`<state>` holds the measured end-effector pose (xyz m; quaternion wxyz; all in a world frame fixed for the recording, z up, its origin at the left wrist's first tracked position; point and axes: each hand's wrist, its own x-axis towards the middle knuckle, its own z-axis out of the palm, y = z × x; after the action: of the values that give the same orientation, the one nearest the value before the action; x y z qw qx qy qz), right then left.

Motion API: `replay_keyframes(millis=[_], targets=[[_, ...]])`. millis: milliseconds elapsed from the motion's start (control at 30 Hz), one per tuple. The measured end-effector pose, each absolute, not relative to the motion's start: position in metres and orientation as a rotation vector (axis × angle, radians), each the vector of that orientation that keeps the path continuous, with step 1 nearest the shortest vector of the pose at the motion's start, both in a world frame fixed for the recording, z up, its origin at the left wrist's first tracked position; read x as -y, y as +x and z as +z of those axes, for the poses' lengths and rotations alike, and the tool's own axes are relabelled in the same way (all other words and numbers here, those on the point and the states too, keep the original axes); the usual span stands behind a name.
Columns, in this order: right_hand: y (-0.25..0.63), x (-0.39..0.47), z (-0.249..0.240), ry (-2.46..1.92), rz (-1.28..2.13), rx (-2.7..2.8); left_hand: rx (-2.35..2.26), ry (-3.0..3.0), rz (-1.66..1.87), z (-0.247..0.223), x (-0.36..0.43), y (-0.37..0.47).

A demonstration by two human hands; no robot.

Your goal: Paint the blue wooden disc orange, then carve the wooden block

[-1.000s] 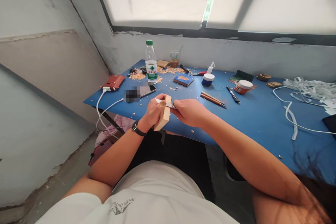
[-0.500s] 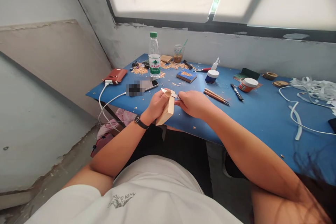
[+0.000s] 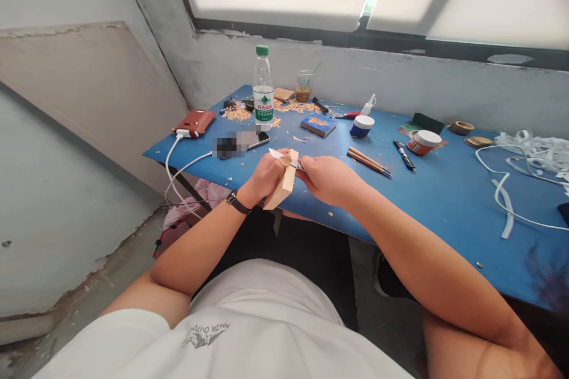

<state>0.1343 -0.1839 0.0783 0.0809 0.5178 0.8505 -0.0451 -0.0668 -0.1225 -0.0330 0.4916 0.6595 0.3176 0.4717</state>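
Note:
My left hand (image 3: 265, 177) is wrapped round a pale wooden block (image 3: 281, 190), which tilts down toward me near the table's front edge. My right hand (image 3: 326, 180) is closed on a knife, its handle mostly hidden by the fingers. The bright blade of the knife (image 3: 295, 163) lies across the upper end of the block, touching the wood. A pointed white piece (image 3: 276, 154) sticks out beside the left thumb; I cannot tell whether it is blade tip or paper. Both hands are close together, above the blue table (image 3: 302, 213).
A water bottle (image 3: 264, 92), a phone (image 3: 258, 140) and a brown leather case (image 3: 194, 123) with white cables stand left. Wood shavings (image 3: 237, 112) lie at the back. Rightward are wooden-handled tools (image 3: 368, 161), a pen (image 3: 404, 156), jars and white strips (image 3: 528, 151).
My right hand and the knife have shifted slightly left over the block's end, closer to the left hand. The whole view has tilted a little.

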Motion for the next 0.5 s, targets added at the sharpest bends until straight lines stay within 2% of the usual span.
replay_keyframes(millis=[500], targets=[[0.143, 0.184, 0.091, 1.474, -0.162, -2.548, -0.790, 1.641, 1.123, -0.027, 0.127, -0.060]])
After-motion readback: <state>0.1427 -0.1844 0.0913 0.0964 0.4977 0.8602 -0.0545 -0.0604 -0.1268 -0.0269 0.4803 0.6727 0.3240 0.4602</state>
